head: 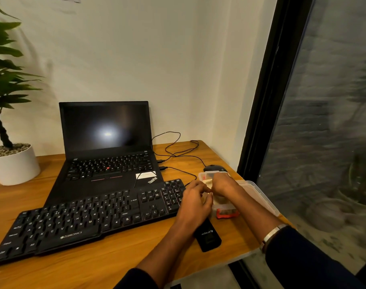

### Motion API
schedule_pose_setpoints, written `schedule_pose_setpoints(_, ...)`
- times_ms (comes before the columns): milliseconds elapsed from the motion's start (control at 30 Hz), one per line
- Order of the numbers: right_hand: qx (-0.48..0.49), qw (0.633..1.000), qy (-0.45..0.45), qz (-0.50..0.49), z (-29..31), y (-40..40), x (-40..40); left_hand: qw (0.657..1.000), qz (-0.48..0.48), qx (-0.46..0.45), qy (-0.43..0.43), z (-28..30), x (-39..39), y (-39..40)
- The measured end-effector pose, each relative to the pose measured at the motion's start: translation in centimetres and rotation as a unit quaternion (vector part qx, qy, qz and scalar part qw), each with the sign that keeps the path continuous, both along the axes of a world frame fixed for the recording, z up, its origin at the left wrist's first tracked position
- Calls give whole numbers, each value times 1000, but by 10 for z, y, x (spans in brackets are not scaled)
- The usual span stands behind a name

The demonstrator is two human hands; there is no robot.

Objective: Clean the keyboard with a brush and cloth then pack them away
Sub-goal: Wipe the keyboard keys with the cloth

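Lying with its long axis slanting near-left to far-right, keyboard (90, 217) faces up

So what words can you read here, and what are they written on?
"ZEBRONICS": front edge of the black keyboard.
"ThinkPad": palm rest of the laptop.
White sticker on the laptop: too blurred to read.
Small black device: upside-down white print, unreadable.
Key letters: single letters are legible on the keyboard.
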State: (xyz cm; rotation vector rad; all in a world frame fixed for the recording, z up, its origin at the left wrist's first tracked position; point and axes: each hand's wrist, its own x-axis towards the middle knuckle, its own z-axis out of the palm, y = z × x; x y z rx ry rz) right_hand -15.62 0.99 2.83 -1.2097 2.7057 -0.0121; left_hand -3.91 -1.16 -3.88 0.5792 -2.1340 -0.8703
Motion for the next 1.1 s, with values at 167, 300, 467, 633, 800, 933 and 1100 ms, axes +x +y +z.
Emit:
schedule_pose_setpoints(167,-115,990,-3,-81,-17,-1,-6,1000,2,11,7,-5,-1,-2)
schedule_pose_setpoints(300,-159,981,-35,-101,-14,2,-7,1000,4,8,18,-4,-1,-1)
schedule_pose_setpoints(467,-181,981,-60,-41,2,11,-10,1000,-1,11,24,-4,0,-3)
schedule_pose_setpoints(633,-244,968,-64,-11,20,17,-4,1000,-2,7,15,-1,5,-8)
schedule_pose_setpoints(800,-319,944,-81,37,39,15,11,1000,15,-18,0,10,14,-14)
schedule_pose_setpoints(933,-387,916,-70,80,51,8,33,999,32,-36,8,24,30,-21)
schedule_pose_setpoints(1100,-425,891,-66,144,52,-13,72,997,69,-42,21,39,78,-38)
